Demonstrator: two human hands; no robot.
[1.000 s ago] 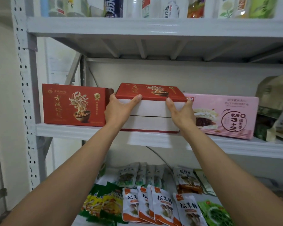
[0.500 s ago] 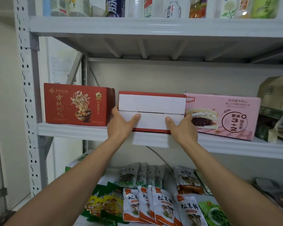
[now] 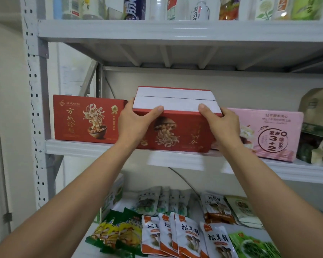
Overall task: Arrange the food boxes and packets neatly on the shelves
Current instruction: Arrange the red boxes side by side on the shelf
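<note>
In the head view, my left grip [image 3: 132,125] and right grip [image 3: 222,123] each hold one end of the red noodle box [image 3: 175,131]. The thumbs are hooked over its upper front edge and the fingers are wrapped round the ends, mostly out of sight. The box is between the grips at the front of the middle shelf [image 3: 78,148], tipped so its white seamed face looks up and its printed face, picture upside down, looks at me. I cannot tell whether its lower edge touches the shelf. Just left of the left grip stands one matching red box [image 3: 86,118], upright, its right end covered by that hand. Just right of the right grip stands one pink box [image 3: 272,133], its left end hidden behind the hand and the held box. Further right lean brown and green bags [image 3: 317,123]. Above the grips, the upper shelf [image 3: 175,30] carries a row of bottles [image 3: 199,10]. Below the grips lie four orange-and-white mushroom packets [image 3: 186,237], with yellow-green packets [image 3: 116,233] below the left grip.
</note>
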